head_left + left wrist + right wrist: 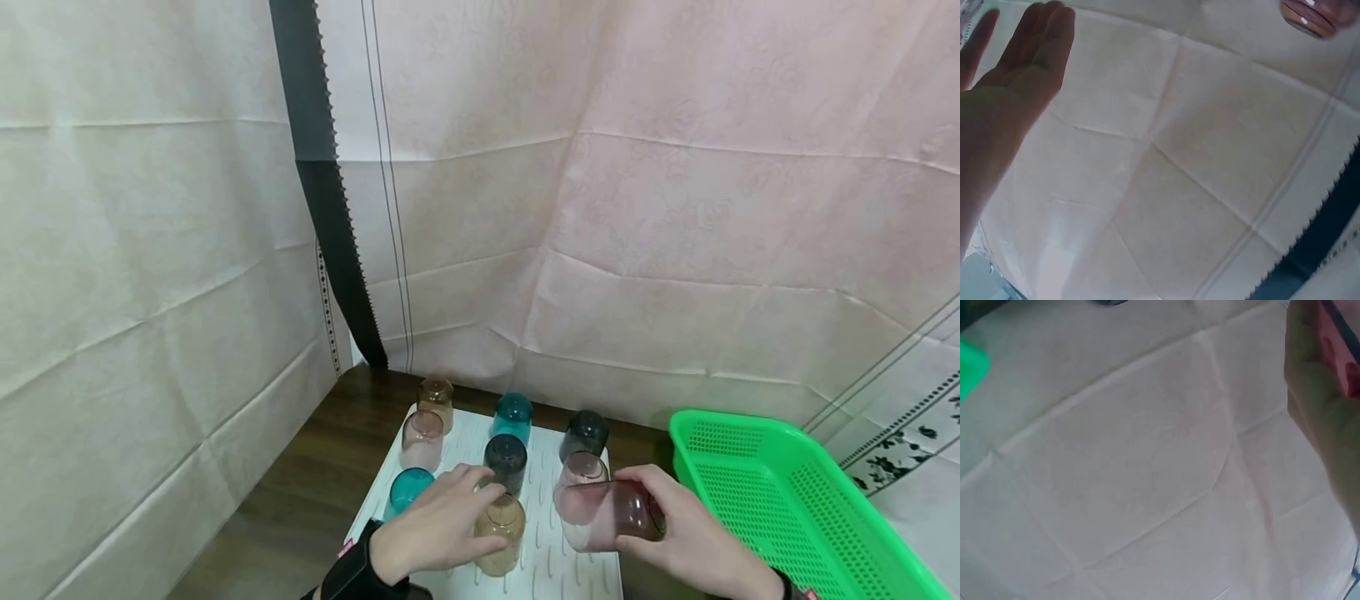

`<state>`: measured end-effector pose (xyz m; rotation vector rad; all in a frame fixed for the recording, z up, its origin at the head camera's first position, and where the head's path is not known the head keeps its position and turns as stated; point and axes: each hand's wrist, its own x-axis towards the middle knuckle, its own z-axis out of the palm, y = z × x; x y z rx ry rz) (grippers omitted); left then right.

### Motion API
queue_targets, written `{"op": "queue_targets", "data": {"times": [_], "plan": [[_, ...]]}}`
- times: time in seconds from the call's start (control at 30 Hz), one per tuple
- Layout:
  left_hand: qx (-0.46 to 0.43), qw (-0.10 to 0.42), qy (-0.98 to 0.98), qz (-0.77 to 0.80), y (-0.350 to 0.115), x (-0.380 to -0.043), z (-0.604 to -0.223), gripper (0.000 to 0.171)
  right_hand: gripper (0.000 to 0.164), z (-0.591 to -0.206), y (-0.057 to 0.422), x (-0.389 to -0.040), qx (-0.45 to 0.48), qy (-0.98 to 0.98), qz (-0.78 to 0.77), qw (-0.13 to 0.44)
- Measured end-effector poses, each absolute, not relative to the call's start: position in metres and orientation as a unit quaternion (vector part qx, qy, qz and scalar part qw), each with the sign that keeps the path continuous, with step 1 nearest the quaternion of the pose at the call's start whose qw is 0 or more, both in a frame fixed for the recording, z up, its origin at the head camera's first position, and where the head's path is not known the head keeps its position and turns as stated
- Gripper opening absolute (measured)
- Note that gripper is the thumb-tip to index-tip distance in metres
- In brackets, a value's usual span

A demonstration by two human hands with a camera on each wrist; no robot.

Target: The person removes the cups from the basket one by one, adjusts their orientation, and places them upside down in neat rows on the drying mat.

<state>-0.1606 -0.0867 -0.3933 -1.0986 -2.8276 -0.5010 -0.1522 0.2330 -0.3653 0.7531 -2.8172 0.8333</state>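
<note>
My right hand (678, 521) grips a reddish-pink glass (637, 510) by one end, tipped on its side, with its other end pointing left. It overlaps a pale pink glass (582, 468) on the white ridged board (543, 542). My left hand (450, 525) is at an amber glass (500, 533), fingers and thumb spread around its near left side and holding nothing. Just beyond the fingers stands a dark grey glass (506, 460). A teal glass (408, 487) is partly covered by the left hand. In the left wrist view, the left fingers (1054, 47) are extended.
Farther back on the board stand a brown glass (436, 400), a pink glass (422, 437), a teal glass (513, 415) and a dark glass (586, 433). A green perforated basket (787, 433) sits to the right. Pale cloth (675, 208) hangs behind the dark wooden table (300, 492).
</note>
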Motion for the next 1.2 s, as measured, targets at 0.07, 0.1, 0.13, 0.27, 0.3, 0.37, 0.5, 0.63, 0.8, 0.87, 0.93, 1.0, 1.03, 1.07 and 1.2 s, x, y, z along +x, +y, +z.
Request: {"op": "queue_targets", "data": {"times": [0.07,0.1,0.13,0.27,0.3,0.37,0.5,0.63,0.8,0.87,0.93,1.0,1.03,1.07,1.2], "plan": [[-0.353,0.030,-0.922,-0.157,-0.092,-0.158,-0.396,0.052,0.057,-0.366,0.237,-0.154,0.250,-0.935,0.249,0.043],[-0.351,0.025,-0.923,-0.156,-0.095,-0.157,-0.397,0.051,0.056,-0.366,0.238,-0.155,0.256,-0.936,0.239,0.036],[-0.348,0.017,-0.925,-0.155,-0.098,-0.157,-0.398,0.052,0.056,-0.367,0.239,-0.156,0.262,-0.938,0.226,0.028],[-0.330,-0.011,-0.931,-0.157,-0.107,-0.156,-0.401,0.052,0.060,-0.373,0.239,-0.163,0.296,-0.936,0.191,0.003],[-0.327,-0.011,-0.932,-0.156,-0.109,-0.156,-0.401,0.051,0.061,-0.376,0.239,-0.166,0.305,-0.934,0.184,-0.006],[-0.325,-0.009,-0.933,-0.156,-0.113,-0.158,-0.401,0.049,0.062,-0.383,0.237,-0.171,0.317,-0.932,0.176,-0.022],[-0.323,0.002,-0.934,-0.154,-0.117,-0.163,-0.399,0.045,0.057,-0.397,0.231,-0.183,0.324,-0.928,0.176,-0.059],[-0.323,0.012,-0.936,-0.141,-0.119,-0.170,-0.397,0.043,0.052,-0.409,0.222,-0.191,0.321,-0.925,0.184,-0.084],[-0.326,0.020,-0.935,-0.135,-0.117,-0.174,-0.397,0.042,0.052,-0.420,0.213,-0.195,0.321,-0.929,0.155,-0.103],[-0.325,0.022,-0.936,-0.135,-0.116,-0.175,-0.398,0.042,0.054,-0.423,0.210,-0.197,0.316,-0.931,0.144,-0.111],[-0.324,0.023,-0.936,-0.137,-0.116,-0.175,-0.398,0.041,0.055,-0.425,0.207,-0.200,0.311,-0.932,0.142,-0.119],[-0.324,0.021,-0.936,-0.139,-0.116,-0.176,-0.398,0.041,0.056,-0.427,0.206,-0.202,0.303,-0.932,0.148,-0.131],[-0.324,0.018,-0.935,-0.141,-0.115,-0.176,-0.398,0.041,0.057,-0.428,0.205,-0.203,0.297,-0.932,0.151,-0.139],[-0.324,0.016,-0.935,-0.143,-0.115,-0.177,-0.398,0.040,0.058,-0.430,0.205,-0.204,0.294,-0.932,0.155,-0.144],[-0.325,0.007,-0.935,-0.145,-0.113,-0.178,-0.398,0.041,0.064,-0.434,0.202,-0.205,0.284,-0.932,0.161,-0.159]]}}
